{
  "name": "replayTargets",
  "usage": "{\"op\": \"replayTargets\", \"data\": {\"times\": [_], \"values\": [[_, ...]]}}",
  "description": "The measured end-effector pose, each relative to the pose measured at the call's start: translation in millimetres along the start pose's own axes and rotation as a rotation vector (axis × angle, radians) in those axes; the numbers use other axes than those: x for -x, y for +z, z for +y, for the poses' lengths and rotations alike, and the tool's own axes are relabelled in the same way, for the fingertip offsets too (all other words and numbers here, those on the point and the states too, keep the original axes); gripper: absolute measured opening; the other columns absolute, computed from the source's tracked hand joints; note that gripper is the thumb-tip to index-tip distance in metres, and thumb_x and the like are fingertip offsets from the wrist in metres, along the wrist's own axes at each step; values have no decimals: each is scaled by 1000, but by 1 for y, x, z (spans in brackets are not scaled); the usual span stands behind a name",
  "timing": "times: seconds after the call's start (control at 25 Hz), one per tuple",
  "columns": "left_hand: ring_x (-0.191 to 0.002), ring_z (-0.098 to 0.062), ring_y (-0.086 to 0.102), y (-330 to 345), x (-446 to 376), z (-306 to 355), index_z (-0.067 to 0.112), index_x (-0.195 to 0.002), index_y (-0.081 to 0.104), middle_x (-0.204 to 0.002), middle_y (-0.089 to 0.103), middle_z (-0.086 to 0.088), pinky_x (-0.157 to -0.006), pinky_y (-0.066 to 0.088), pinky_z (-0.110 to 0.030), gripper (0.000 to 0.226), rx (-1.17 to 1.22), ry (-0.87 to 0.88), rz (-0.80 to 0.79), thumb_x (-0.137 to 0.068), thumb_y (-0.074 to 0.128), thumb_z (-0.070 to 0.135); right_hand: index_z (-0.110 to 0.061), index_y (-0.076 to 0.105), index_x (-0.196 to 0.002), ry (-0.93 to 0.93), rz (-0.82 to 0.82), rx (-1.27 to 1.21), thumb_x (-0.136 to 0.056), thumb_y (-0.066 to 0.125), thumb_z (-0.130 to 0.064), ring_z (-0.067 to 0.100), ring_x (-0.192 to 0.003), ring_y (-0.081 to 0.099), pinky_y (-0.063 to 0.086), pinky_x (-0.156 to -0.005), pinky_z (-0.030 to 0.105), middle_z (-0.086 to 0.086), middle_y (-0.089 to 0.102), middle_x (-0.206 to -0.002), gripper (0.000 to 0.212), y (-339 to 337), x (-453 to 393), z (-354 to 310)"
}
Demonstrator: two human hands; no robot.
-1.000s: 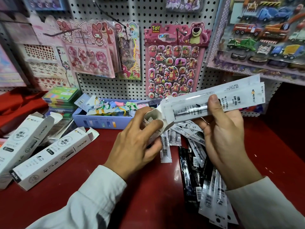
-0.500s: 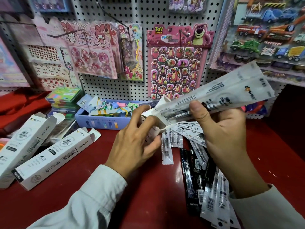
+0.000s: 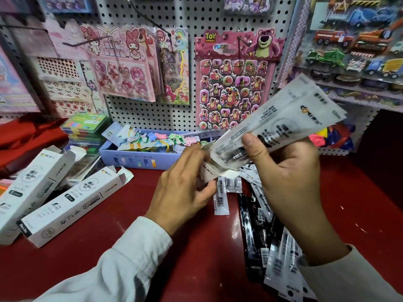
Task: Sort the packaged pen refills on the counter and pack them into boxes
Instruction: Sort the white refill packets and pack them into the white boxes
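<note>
The white box is mostly hidden behind the left hand; print on the refill packets blurs.

Refill packets: frosted matt plastic film. Boxes: matt white cardboard. Table: glossy red, smooth. Pegboard: white perforated.

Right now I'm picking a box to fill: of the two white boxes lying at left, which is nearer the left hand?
The inner box, pointing toward the blue tray; the other box lies by the counter's left edge, farther from the left hand.
</note>
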State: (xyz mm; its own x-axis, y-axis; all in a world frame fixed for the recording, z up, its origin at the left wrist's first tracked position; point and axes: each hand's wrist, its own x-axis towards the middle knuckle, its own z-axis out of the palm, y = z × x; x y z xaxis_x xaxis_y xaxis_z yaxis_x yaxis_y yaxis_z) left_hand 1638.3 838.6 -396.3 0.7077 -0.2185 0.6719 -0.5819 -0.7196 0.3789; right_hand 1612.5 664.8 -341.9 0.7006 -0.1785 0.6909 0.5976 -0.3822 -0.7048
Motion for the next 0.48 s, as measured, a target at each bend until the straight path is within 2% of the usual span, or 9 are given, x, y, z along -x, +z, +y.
{"op": "replayTargets", "data": {"times": [0.12,0.2,0.36,0.48], "values": [[-107,-18,60,2,1,3,12,-112,57,-123,60,-2,-72,42,-23,44,-48,34,-13,-73,78,20,-6,70,-82,-206,-16,245,-88,69,-31,12,-66,65,52,-65,31,2,71,-73,25,7,5,1],[-111,-21,61,6,4,6,10,-118,56,-125,62,-6,-78,44,-26,51,-88,81,-24,-73,78,20,-6,69,-79,-254,17,312,-85,72,-28,13,-63,62,46,-63,25,3,70,-68,23,15,11,2],[-92,-14,60,4,2,7,17,-106,53,-109,62,3,-66,40,-22,48,-18,-10,74,-68,82,22,-6,72,-80,106,52,-41,-85,75,-27,12,-74,71,55,-70,39,-1,74,-78,22,21,9,5],[-93,-13,58,7,2,9,16,-107,54,-108,62,1,-67,39,-21,45,-34,9,90,-71,80,23,-15,76,-84,81,-102,138,-81,78,-34,11,-76,70,54,-71,37,-5,74,-78,19,20,6,4]]}}
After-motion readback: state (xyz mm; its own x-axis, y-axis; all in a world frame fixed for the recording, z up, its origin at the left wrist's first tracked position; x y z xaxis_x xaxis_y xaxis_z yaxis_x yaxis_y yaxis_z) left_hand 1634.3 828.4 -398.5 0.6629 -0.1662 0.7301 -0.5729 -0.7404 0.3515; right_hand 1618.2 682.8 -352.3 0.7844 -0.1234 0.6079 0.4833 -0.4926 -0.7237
